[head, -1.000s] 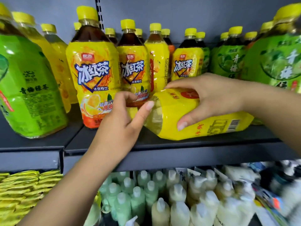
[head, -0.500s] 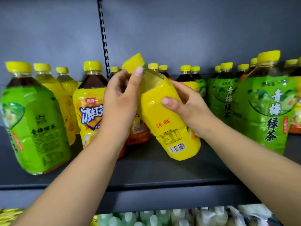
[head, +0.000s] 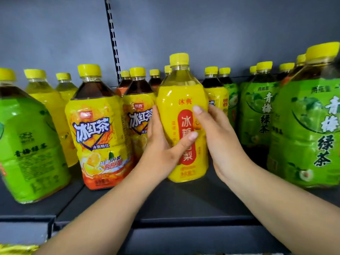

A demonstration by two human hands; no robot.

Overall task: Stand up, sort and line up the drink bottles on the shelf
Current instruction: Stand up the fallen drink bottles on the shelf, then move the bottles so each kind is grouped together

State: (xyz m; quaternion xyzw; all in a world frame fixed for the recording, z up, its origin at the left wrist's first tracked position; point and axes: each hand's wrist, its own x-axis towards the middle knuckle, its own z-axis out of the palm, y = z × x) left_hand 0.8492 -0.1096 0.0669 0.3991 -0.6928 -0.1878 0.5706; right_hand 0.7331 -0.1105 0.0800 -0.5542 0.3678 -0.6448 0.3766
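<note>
Yellow bottle [head: 181, 100] upright, red label fwd, betw both hands

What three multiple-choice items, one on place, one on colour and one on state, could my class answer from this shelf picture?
1. Where does the yellow bottle in the hands stand?
A. between the iced-tea bottle and a green-labelled bottle
B. at the shelf's far left end
C. on the shelf below

2. What colour is its cap?
A. red
B. yellow
C. white

3. How is that bottle now?
A. lying flat
B. upside down
C. upright on the shelf

Answers: 1 A, those bottles flank it; 2 B, the cap matches the others; 3 C, cap up, with the left hand and right hand around its sides.
</note>
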